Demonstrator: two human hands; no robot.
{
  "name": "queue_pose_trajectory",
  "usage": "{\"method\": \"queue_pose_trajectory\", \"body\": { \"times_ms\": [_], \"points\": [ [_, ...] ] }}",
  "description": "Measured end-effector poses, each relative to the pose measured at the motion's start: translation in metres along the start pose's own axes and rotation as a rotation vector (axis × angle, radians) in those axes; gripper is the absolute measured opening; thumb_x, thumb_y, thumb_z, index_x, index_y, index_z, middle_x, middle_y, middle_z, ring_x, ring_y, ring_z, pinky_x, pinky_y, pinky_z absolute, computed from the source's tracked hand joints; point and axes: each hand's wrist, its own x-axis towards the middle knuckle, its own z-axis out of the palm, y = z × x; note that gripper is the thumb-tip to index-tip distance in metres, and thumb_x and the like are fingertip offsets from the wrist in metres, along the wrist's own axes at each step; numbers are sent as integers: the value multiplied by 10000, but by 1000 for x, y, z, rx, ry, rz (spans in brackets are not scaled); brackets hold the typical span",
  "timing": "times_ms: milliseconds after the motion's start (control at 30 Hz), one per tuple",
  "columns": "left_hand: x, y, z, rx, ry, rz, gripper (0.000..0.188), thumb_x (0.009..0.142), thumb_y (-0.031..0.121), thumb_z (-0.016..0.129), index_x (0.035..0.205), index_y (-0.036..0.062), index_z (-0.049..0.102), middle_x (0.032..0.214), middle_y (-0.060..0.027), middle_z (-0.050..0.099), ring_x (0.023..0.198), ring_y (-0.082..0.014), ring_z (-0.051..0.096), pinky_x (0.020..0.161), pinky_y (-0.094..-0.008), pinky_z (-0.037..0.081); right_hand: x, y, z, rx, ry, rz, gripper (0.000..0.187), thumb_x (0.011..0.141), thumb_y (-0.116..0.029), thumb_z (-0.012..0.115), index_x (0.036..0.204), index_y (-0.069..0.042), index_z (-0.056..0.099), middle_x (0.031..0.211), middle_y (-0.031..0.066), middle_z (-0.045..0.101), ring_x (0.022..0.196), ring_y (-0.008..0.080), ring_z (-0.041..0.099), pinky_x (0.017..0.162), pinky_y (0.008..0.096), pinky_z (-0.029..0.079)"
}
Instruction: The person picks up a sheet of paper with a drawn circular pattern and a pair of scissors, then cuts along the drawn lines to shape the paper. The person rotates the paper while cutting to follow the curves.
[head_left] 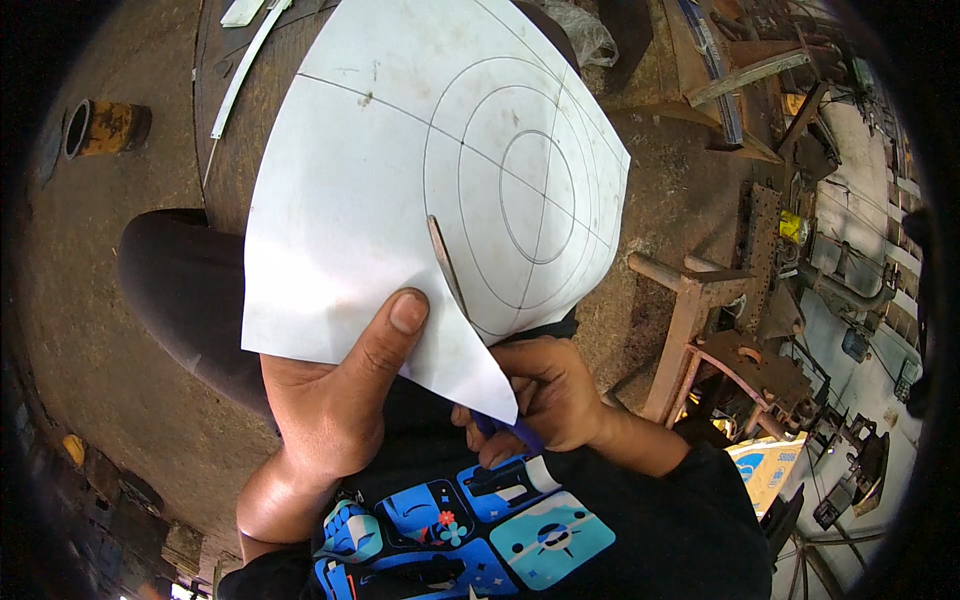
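A large white sheet (340, 190) with drawn circles and crossing straight lines fills the middle of the view. My left hand (345, 390) pinches its near edge, thumb on top and the other fingers hidden beneath. Below the sheet's near right corner, my right hand (545, 395) is closed round the purple handle of a pair of scissors (448, 265). One metal blade lies above the sheet beside the outer drawn circle, and the other blade is hidden. A cut edge runs from the blade toward my right hand, with a pointed flap of the sheet hanging over the handle.
A rusty yellow pipe piece (108, 128) lies on the floor at the left. Thin white offcut strips (245, 70) rest at the upper left. Rusty metal frames (690, 310) stand close on the right, with a yellow carton (765, 470) behind them.
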Motion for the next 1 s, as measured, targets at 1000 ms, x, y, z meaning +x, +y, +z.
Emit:
{"method": "queue_pose_trajectory", "body": {
  "times_ms": [1000],
  "points": [
    [3, 18, -9, 252, 217, 44, 190, 771, 139, 686, 818, -26, 604, 699, -53, 614, 629, -72, 527, 631, -196, 405, -1, 4, -4, -93, -3, -96, 558, 643, -3, 769, 1137, 65, 517, 929, 119, 630, 819, 121, 602, 725, 262, 519]
  ]
}}
